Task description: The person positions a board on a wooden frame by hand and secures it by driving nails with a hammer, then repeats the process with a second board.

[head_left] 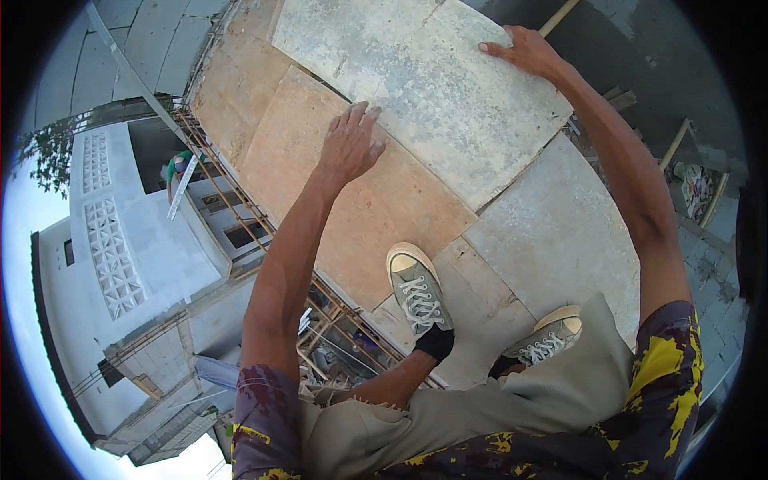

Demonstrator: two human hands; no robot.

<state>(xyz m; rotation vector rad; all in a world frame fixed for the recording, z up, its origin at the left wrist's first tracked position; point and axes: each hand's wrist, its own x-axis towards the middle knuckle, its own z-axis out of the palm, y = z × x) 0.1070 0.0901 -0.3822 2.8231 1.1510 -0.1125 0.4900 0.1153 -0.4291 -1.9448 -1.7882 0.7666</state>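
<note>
A pale, paint-stained board [432,88] lies across the upper middle of the view, over or beside orange-brown boards. My left hand [352,144] rests at its near left edge, fingers spread and curved, with the palm above an orange-brown board [360,208]. At the far right edge of the pale board is my right hand [528,52]; its thumb lies on top, and the other fingers bend at the edge, partly hidden. A grey board [560,216] adjoins the pale one on the near side.
My shoes [420,296] stand on the boards. Bamboo poles [232,192] run along the platform's left edge, with a drop beyond. A person in green [178,166] is at the white building [152,232]. A metal bar [144,88] crosses the upper left. Rubble [694,192] lies below right.
</note>
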